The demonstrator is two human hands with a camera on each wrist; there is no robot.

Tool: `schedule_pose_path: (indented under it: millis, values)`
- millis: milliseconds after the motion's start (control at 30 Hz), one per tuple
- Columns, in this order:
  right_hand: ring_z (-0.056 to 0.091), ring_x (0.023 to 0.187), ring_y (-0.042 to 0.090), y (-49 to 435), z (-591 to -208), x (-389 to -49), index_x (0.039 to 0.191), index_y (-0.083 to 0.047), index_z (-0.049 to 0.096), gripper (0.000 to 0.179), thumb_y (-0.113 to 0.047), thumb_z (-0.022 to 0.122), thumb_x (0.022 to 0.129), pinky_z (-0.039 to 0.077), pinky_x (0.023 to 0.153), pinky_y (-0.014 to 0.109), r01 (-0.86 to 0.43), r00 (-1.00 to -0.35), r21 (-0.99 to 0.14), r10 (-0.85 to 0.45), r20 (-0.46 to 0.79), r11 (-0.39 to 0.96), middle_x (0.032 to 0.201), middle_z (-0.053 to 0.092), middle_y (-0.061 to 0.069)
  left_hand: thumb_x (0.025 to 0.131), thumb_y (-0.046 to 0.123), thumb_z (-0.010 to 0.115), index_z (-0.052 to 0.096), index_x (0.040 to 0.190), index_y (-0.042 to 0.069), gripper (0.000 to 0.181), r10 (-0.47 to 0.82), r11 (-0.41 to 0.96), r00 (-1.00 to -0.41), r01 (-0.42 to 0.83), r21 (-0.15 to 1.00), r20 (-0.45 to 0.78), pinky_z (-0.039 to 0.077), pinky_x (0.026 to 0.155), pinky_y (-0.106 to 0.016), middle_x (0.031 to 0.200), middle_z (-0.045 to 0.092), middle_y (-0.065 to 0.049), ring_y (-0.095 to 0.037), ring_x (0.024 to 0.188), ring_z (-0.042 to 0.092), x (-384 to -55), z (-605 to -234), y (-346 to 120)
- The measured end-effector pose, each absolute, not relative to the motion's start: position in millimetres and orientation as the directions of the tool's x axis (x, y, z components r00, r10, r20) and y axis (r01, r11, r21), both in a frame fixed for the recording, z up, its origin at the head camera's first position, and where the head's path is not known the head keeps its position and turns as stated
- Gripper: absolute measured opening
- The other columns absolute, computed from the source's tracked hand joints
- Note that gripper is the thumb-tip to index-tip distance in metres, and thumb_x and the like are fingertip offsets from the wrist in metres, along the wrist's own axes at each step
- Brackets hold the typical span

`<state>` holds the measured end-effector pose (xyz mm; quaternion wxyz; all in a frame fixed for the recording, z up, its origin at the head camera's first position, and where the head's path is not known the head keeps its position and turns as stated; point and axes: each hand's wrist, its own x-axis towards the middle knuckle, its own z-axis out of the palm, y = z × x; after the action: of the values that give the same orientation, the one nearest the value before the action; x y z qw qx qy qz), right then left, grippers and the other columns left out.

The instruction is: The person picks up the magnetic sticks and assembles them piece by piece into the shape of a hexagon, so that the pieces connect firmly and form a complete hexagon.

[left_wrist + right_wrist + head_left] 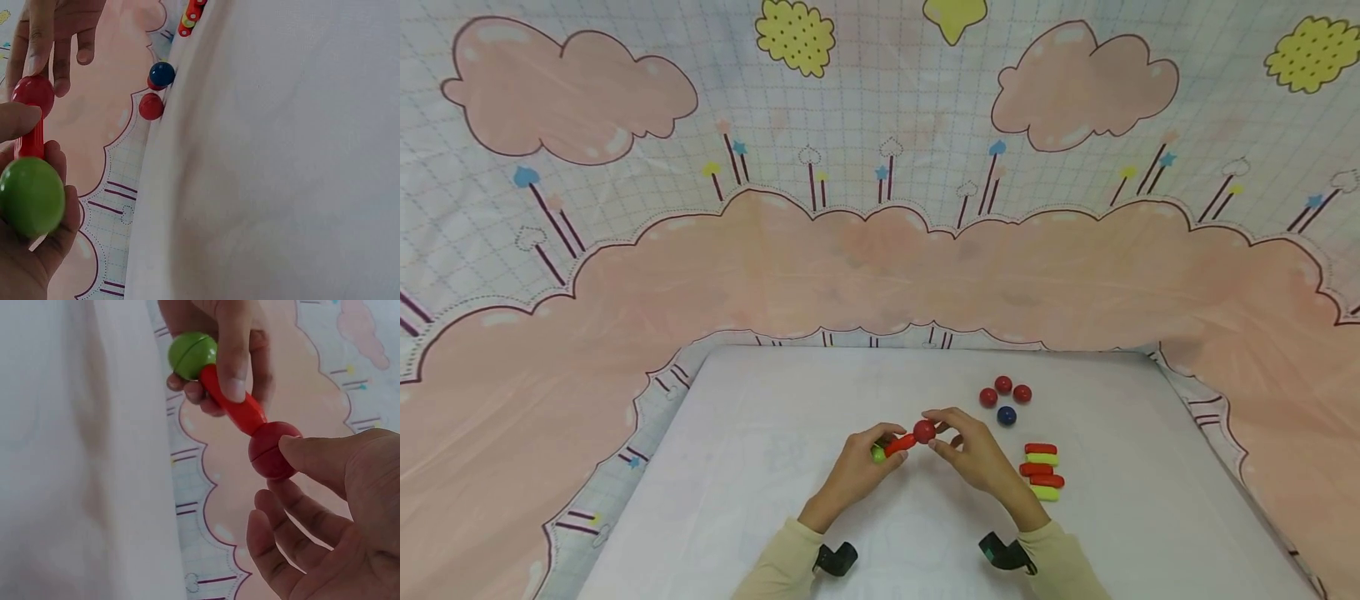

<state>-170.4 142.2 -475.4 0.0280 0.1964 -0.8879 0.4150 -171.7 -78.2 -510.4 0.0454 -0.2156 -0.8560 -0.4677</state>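
Between the left hand (856,464), clamped on the rod (900,445), and right hand (975,456), pinching the red ball (924,431), a perhaps shallow joint (258,427) could be parted by tilting.

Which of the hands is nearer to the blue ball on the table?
Right. In the head view, the right hand is just below and left of the blue ball; the left hand is farther left, holding a red stick.
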Motion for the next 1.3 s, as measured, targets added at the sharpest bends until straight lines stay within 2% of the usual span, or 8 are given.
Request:
schedule_pose_path:
  millis: [200, 333, 433, 567, 733, 833, 1133, 1300]
  values:
    - [0.062, 0.103, 0.018, 133.7, -476.7, -169.1, 0.121, -0.017, 0.059, 0.038, -0.012, 0.074, 0.087, 0.053, 0.082, 0.025, -0.326, -0.938, -0.766, -0.293, 0.187, 0.554, 0.113, 0.068, 0.000, 0.091, 0.022, 0.071, 0.062, 0.122, 0.014, 0.034, 0.363, 0.451, -0.890, 0.426, 0.784, 0.275, 0.052, 0.076, -0.022, 0.096, 0.070, -0.001, -0.010, 0.080, 0.061, -172.3, -510.4, -75.2]
    - [0.063, 0.102, 0.022, 129.6, -479.4, -167.0, 0.113, -0.019, 0.060, 0.031, -0.013, 0.074, 0.087, 0.052, 0.081, 0.023, -0.287, -0.949, -0.780, -0.277, 0.152, 0.556, 0.107, 0.069, -0.002, 0.091, 0.020, 0.070, 0.059, 0.127, 0.015, 0.038, 0.381, 0.453, -0.887, 0.426, 0.783, 0.262, 0.053, 0.076, -0.023, 0.098, 0.071, -0.002, -0.010, 0.082, 0.063, -171.9, -513.4, -76.0]
    - [0.063, 0.103, 0.022, 128.7, -481.2, -165.5, 0.117, -0.017, 0.061, 0.032, -0.014, 0.074, 0.088, 0.052, 0.081, 0.022, -0.291, -0.945, -0.778, -0.293, 0.143, 0.557, 0.110, 0.069, -0.001, 0.090, 0.021, 0.071, 0.058, 0.128, 0.016, 0.040, 0.389, 0.461, -0.884, 0.430, 0.777, 0.258, 0.053, 0.076, -0.022, 0.099, 0.070, -0.001, -0.009, 0.082, 0.062, -171.6, -516.5, -77.3]
    - [0.063, 0.102, 0.019, 130.3, -479.3, -165.9, 0.125, -0.012, 0.059, 0.037, -0.013, 0.071, 0.090, 0.054, 0.083, 0.026, -0.321, -0.935, -0.772, -0.313, 0.167, 0.549, 0.115, 0.068, 0.004, 0.089, 0.027, 0.074, 0.060, 0.125, 0.017, 0.040, 0.375, 0.451, -0.886, 0.430, 0.782, 0.271, 0.052, 0.073, -0.021, 0.096, 0.068, 0.000, -0.008, 0.080, 0.061, -172.5, -516.8, -78.5]
    - [0.063, 0.102, 0.019, 135.1, -472.5, -167.4, 0.127, -0.013, 0.057, 0.039, -0.014, 0.070, 0.091, 0.054, 0.085, 0.030, -0.322, -0.936, -0.773, -0.307, 0.172, 0.547, 0.116, 0.068, 0.009, 0.087, 0.033, 0.075, 0.063, 0.119, 0.019, 0.038, 0.341, 0.440, -0.902, 0.401, 0.804, 0.263, 0.051, 0.070, -0.020, 0.092, 0.067, 0.002, -0.007, 0.079, 0.059, -173.0, -515.2, -79.6]
    - [0.063, 0.102, 0.018, 139.1, -469.2, -168.1, 0.129, -0.013, 0.057, 0.040, -0.016, 0.070, 0.091, 0.054, 0.086, 0.030, -0.317, -0.938, -0.764, -0.305, 0.164, 0.562, 0.116, 0.068, 0.007, 0.086, 0.034, 0.075, 0.064, 0.120, 0.017, 0.040, 0.338, 0.439, -0.907, 0.389, 0.810, 0.252, 0.049, 0.068, -0.020, 0.091, 0.067, 0.002, -0.006, 0.078, 0.058, -172.2, -515.3, -80.2]
    - [0.063, 0.101, 0.018, 160.1, -463.6, -168.6, 0.124, -0.016, 0.061, 0.036, -0.017, 0.072, 0.090, 0.052, 0.081, 0.023, -0.284, -0.956, -0.751, -0.236, 0.173, 0.597, 0.113, 0.069, 0.002, 0.087, 0.036, 0.073, 0.063, 0.122, 0.021, 0.040, 0.351, 0.447, -0.897, 0.413, 0.793, 0.270, 0.048, 0.067, -0.020, 0.091, 0.066, 0.004, -0.005, 0.078, 0.055, -172.0, -518.0, -82.1]
    - [0.062, 0.100, 0.019, 177.8, -466.9, -167.3, 0.120, -0.017, 0.063, 0.031, -0.016, 0.071, 0.090, 0.051, 0.079, 0.022, -0.288, -0.955, -0.744, -0.233, 0.182, 0.602, 0.111, 0.069, 0.003, 0.090, 0.034, 0.071, 0.062, 0.124, 0.017, 0.039, 0.372, 0.467, -0.893, 0.416, 0.780, 0.254, 0.047, 0.068, -0.020, 0.095, 0.067, 0.002, -0.008, 0.082, 0.056, -172.2, -519.9, -84.4]
